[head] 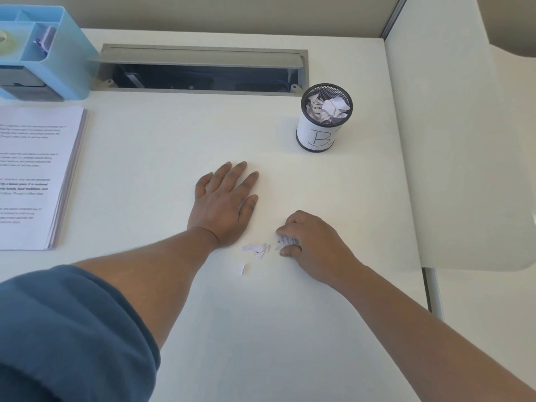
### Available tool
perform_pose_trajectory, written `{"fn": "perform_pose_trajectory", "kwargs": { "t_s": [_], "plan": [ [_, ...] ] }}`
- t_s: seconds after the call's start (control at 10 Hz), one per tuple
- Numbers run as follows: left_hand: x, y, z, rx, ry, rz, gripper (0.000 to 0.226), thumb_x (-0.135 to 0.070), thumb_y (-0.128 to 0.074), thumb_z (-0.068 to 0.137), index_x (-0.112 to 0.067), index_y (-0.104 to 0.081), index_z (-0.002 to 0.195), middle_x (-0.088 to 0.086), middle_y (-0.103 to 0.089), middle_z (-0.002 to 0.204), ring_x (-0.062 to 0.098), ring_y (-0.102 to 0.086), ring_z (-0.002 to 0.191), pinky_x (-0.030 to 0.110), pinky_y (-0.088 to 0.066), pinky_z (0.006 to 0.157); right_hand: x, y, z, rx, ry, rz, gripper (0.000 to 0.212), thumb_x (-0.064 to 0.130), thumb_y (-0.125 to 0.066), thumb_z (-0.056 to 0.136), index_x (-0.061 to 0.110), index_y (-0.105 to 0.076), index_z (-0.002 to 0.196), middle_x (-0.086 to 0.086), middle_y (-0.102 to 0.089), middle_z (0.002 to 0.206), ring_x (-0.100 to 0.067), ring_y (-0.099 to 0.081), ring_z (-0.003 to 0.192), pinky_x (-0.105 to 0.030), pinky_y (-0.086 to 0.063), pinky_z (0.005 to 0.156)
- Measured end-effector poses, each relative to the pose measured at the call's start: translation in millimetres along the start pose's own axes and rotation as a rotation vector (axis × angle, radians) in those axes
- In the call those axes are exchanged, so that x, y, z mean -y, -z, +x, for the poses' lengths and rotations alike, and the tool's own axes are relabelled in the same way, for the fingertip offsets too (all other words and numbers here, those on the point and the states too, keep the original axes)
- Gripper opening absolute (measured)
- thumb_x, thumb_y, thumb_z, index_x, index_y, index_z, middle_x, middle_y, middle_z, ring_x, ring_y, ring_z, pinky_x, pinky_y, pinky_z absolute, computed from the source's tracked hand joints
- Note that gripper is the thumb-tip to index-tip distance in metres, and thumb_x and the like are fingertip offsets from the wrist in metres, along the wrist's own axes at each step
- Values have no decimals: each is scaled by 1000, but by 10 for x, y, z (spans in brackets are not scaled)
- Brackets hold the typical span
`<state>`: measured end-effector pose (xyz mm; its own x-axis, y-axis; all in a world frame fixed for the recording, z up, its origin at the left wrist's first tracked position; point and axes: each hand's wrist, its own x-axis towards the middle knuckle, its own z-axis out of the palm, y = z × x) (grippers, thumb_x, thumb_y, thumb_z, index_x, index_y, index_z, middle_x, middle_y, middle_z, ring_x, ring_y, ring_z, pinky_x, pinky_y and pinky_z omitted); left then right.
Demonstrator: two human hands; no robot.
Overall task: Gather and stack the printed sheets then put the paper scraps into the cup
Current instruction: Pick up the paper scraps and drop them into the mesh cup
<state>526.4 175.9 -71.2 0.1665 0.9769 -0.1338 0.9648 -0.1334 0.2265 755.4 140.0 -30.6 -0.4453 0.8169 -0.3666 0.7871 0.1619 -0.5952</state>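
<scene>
Near the tabletop's front edge, a right hand (309, 239) pinches torn paper scraps (285, 240); loose scraps (255, 248) lie beside it, featherlight, likely best pinched or swept together. The left hand (223, 201) rests flat, fingers straight. Toward the back-right corner stands the cup (323, 118), already holding scraps; printed sheets (37, 175) lie stacked at the left edge

Sheet stack (37, 175) lies at frame left, cup (324, 118) upper right, loose scraps (256, 249) near centre, seemingly between both hands.
</scene>
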Motion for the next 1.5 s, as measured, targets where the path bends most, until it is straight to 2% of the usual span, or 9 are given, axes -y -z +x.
{"fn": "perform_pose_trajectory", "kwargs": {
  "t_s": [0.1,0.3,0.4,0.5,0.6,0.7,1.1,1.2,1.5],
  "plan": [
    [-1,-4,-2,0,-4,2,54,-50,-24,107,-37,-30,160,-9,-16,171,21,-7,158,40,0,125,11,-23,21,-18,9,-28,11,17,-65,96,14,-72,104,6,-58,106,-15,-51,95,-29,-38,76],
    [-1,1,-2,-4,-5,-1,55,-50,-24,107,-37,-30,159,-9,-17,171,21,-8,158,40,0,125,102,2,32,13,53,-213,28,9,-48,98,17,-46,71,2,-46,80,-26,-50,77,-39,-47,68],
    [-2,4,-2,-2,-4,0,56,-52,-21,106,-38,-30,159,-9,-17,171,20,-7,158,40,0,125,166,20,48,31,64,-256,33,6,-44,92,18,-32,64,2,-34,69,-26,-41,67,-37,-35,58],
    [-3,4,-1,2,-2,-2,55,-51,-23,107,-38,-29,160,-10,-16,171,20,-6,158,39,1,125,147,34,67,2,44,-173,26,5,-46,87,15,-44,64,-3,-44,67,-25,-39,65,-39,-35,58],
    [-1,7,-1,5,5,-1,53,-49,-26,108,-38,-28,160,-10,-15,171,20,-5,158,40,1,125,53,102,52,-101,-74,133,17,8,-56,91,18,-67,82,5,-67,69,-11,-50,59,-32,-46,61],
    [-4,5,-2,0,3,-2,53,-48,-27,108,-38,-29,160,-9,-15,171,20,-5,158,40,1,125,11,134,35,-154,-115,204,19,12,-60,94,25,-70,85,12,-71,74,-9,-52,59,-29,-47,62],
    [13,-24,1,-2,-5,0,53,-48,-26,108,-38,-29,160,-9,-15,171,20,-5,158,41,1,125,47,19,11,-198,44,-221,21,-2,-51,84,11,-67,88,-2,-67,84,-29,-55,80,-40,-53,66],
    [15,-23,-3,-6,-8,-2,54,-50,-24,107,-37,-30,159,-8,-17,171,22,-7,158,42,-1,126,74,-26,-20,-167,45,-190,18,-1,-49,87,13,-59,84,0,-60,74,-29,-50,72,-36,-44,60],
    [5,-10,0,-8,-9,-5,57,-52,-20,105,-37,-30,159,-8,-18,171,22,-7,158,41,-1,125,226,-179,-147,-154,-31,-44,16,25,-59,90,16,-56,103,2,-61,89,-25,-54,83,-38,-49,74]
  ]
}}
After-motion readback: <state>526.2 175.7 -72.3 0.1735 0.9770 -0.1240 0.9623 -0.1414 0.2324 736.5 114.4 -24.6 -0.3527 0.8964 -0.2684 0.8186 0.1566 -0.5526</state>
